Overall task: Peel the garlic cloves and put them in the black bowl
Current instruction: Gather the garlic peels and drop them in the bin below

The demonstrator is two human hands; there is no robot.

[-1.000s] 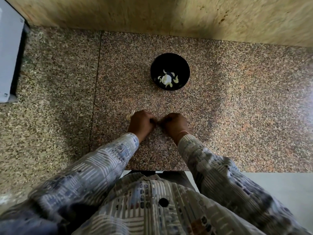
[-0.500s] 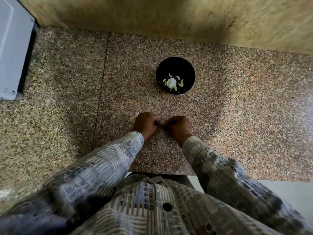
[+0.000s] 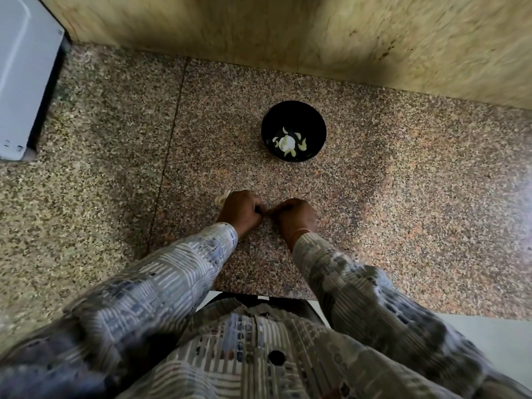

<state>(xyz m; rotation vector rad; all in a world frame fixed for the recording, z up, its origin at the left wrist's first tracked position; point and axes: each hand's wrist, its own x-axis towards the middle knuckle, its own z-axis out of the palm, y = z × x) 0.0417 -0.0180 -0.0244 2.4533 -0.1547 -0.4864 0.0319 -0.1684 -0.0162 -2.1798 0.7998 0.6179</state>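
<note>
- My left hand [image 3: 240,211] and right hand [image 3: 296,216] sit knuckles-up on the granite counter [image 3: 403,197], close together, with the thumb sides meeting.
- The fingers of both hands are curled tight. From up here I cannot tell what they pinch between them, if anything.
- A pale garlic piece [image 3: 222,198] pokes out at the outer edge of my left hand. I cannot tell whether it is held or just lying there.
- The black bowl [image 3: 293,110] stands beyond my hands, nearer the wall [image 3: 316,33], well apart from them.
- Peeled garlic cloves [image 3: 288,144] lie clustered in its bottom.
- A white appliance [image 3: 23,76] sits far left.
</note>
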